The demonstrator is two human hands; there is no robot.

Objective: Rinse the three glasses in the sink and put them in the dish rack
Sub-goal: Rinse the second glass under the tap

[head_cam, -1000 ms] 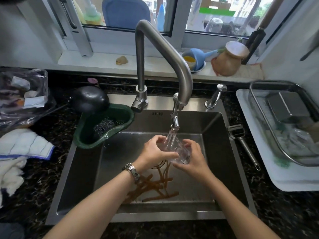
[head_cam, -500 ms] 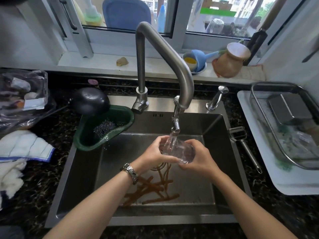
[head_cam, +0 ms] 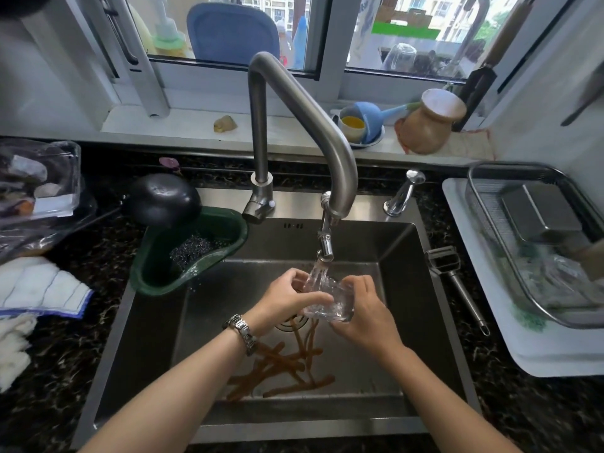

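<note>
You've got the glass [head_cam: 328, 300] in both hands over the middle of the sink [head_cam: 405, 276], lying tilted on its side right under the tap [head_cam: 295, 122]; water's running out of the nozzle straight onto it. Your left hand [head_cam: 287, 297] comes in from about 8 o'clock with fingers curled over the top and left side of the glass; your right hand [head_cam: 364, 310] cups it from 4 o'clock, fingers wrapped around the far end, thumb on the near side; so both are properly gripping it, nothing loose. There's a metal watch [head_cam: 240, 331] on your left wrist.

Below your hands, at 6 o'clock on the sink floor, there's a scatter of brown strips [head_cam: 284, 367] around the drain [head_cam: 289, 323]; can't tell what they are. Green strainer basket [head_cam: 192, 253] hangs in the sink corner at 10 o'clock with a steel scrubber [head_cam: 192, 250] in it; a black ladle [head_cam: 161, 199] rests bowl-down against its rim.

The dish rack [head_cam: 483, 204] sits at 3 o'clock on a white tray [head_cam: 555, 358], well apart from the glass; there's a steel box [head_cam: 541, 212] upside down in it and something clear below it, too blurry to call. A peeler [head_cam: 452, 276] lies on the counter between sink and tray; folded white cloths [head_cam: 39, 286] off at 9 o'clock.
</note>
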